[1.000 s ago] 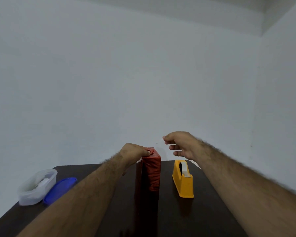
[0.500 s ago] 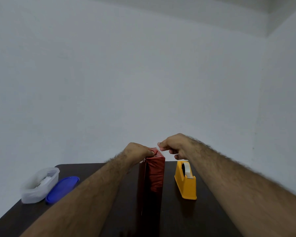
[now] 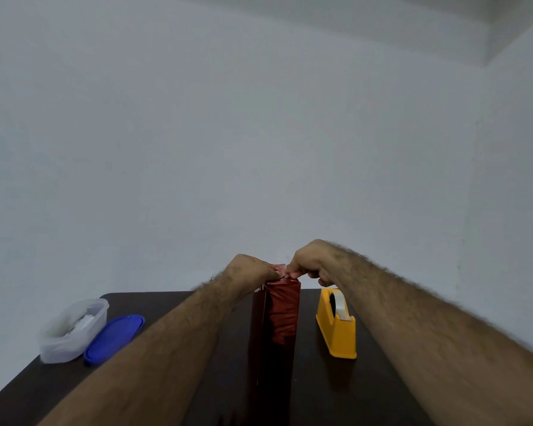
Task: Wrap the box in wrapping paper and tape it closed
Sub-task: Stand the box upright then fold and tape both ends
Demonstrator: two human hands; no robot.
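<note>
**Both hands at the top of the wrapped box**

Now, starting at my far left, a clear plastic container [image 3: 71, 330] sits near the left edge of the dark bench [image 3: 379, 392], with something pale inside that I cannot make out. Just beside it on its right lies a blue lid [image 3: 114, 339], flat on the bench and touching or nearly touching the container.

Moving toward the middle, my left hand [image 3: 250, 270] reaches in from below, its grip clenched over the top left edge of the box [image 3: 279, 321]. That box stands upright on end at the centre of the bench, covered in shiny red wrapping paper [image 3: 285, 312], with the paper gathered and crinkled at the top.

My right hand [image 3: 313, 261] meets the left one over that same top end, fingertips [image 3: 291, 273] pinching down on the folded paper; I cannot tell whether a piece of tape is under them.

Further right, a yellow tape dispenser [image 3: 336, 329] stands on the bench near the box but apart from it, a roll of pale tape [image 3: 339, 305] seated in it.
</note>
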